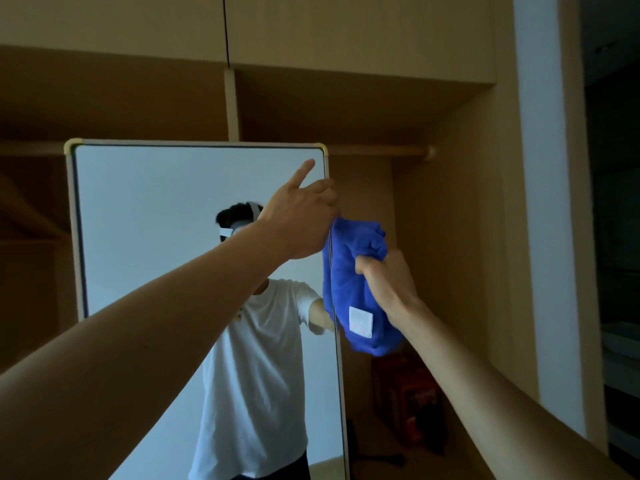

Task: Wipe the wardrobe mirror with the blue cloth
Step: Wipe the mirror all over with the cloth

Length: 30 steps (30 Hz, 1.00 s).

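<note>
- The blue cloth (349, 282) hangs bunched from the right hand (384, 282), whose fingers (363, 268) are clenched around its upper folds; the rest droops below the fist, a white label (361, 322) facing the camera.
- The wardrobe mirror (166, 216) stands upright, its long axis vertical, and its glass lies to the left of those clenched fingers. The cloth sits right at the mirror's right edge (331, 271), part of it doubled as a reflection in the glass, so it looks to be touching or just beside the frame there; which of the two cannot be told.
- The left hand (301, 220) is up and to the left of the cloth, at the mirror's upper right corner. Its index finger (304, 169) points out over the glass and the other fingers seem curled at or around the frame edge, as if steadying it; whether they truly grip the frame is hidden by the back of the hand.
- Judgement: the right hand is the working one and is nearer the cloth's job. The coming move turns on carrying the cloth leftward from the frame edge onto the glass, then along the mirror's tall axis.
- Most of the glass lies left of and below the cloth-holding fingers, so the wiping looks barely begun, if at all.
- The dangling lower part may trail unless it is flattened against the glass.
</note>
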Tool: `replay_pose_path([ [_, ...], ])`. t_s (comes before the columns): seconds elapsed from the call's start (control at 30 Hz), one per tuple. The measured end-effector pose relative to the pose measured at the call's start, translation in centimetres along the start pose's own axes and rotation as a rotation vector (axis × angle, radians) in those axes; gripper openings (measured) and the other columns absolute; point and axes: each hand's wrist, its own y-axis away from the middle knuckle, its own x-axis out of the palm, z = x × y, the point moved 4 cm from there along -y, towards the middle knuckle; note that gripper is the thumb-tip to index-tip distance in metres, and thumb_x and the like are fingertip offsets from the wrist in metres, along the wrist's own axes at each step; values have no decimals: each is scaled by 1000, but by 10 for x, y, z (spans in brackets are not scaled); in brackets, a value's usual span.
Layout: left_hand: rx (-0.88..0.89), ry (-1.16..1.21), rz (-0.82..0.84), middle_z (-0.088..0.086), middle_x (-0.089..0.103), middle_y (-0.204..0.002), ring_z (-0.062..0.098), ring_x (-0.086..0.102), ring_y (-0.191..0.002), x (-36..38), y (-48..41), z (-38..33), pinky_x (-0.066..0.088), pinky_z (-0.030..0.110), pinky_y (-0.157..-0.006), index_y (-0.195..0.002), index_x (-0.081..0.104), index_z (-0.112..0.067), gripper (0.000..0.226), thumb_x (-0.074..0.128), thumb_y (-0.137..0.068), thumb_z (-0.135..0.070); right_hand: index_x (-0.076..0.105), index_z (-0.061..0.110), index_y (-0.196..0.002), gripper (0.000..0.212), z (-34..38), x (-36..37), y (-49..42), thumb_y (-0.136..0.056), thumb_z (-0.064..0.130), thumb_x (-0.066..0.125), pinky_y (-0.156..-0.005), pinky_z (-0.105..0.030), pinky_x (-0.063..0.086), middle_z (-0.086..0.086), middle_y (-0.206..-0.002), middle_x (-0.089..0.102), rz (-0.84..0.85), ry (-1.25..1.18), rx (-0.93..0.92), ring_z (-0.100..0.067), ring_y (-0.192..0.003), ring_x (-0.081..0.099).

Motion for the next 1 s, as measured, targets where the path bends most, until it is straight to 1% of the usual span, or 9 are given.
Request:
replay_pose_path([
  [0.07,-15,13,-17,2,35,-163,21,15,-158,1,-2,5,0,57,-128,-149,50,-31,48,43,-101,-33,54,32,-74,8,-10,0,5,-77,26,58,-64,-22,48,9,-65,62,81,40,-21,-2,-60,56],
  [0.13,-42,23,-37,5,23,-169,27,9,-159,3,-5,13,2,58,-127,-149,49,-38,48,44,-102,-37,51,27,-67,18,-25,-3,14,-83,20,59,-65,-30,44,8,-62,52,61,106,22,-7,-59,49],
  [0.23,-98,71,-81,11,8,-172,37,3,-159,2,-9,24,5,60,-126,-145,53,-44,43,45,-103,-42,42,19,-61,32,-47,-1,32,-87,5,56,-58,-29,35,7,-57,41,117,134,86,-11,-57,41],
  [0.33,-161,109,-72,16,6,-172,43,5,-157,0,-15,32,6,61,-126,-144,53,-46,41,45,-104,-42,54,28,-73,21,-51,2,31,-86,13,61,-68,-26,46,8,-73,56,157,118,117,-9,-68,53],
  [0.47,-251,194,-106,23,14,-168,43,17,-154,-6,-17,47,9,58,-127,-149,44,-48,45,43,-106,-39,57,26,-78,1,-20,3,6,-78,27,58,-74,-34,50,3,-80,62,86,170,43,-15,-76,57],
  [0.57,-261,248,-68,19,26,-165,36,23,-153,-4,-14,57,12,56,-126,-156,32,-46,49,40,-108,-39,55,23,-73,9,18,3,-17,-80,29,55,-70,-37,48,-1,-76,59,28,202,-41,-18,-71,55],
  [0.67,-241,309,-67,13,34,-162,33,32,-149,-5,-13,65,24,50,-121,-159,27,-41,53,41,-107,-36,46,17,-64,28,55,5,-40,-90,14,56,-55,-29,36,-2,-60,44,-63,158,-79,-18,-56,44],
  [0.77,-249,409,-124,6,49,-150,31,48,-135,-10,-12,75,36,45,-112,-158,29,-35,56,45,-105,-31,40,17,-61,32,72,4,-52,-87,7,56,-54,-31,33,-3,-58,40,-108,102,-135,-21,-55,41],
  [1.0,-403,384,-185,5,58,-134,27,55,-122,-10,7,96,45,43,-100,-149,46,-22,46,45,-106,-36,42,15,-65,22,29,-4,-29,-79,4,55,-57,-30,33,-7,-62,35,72,78,32,-19,-57,40],
])
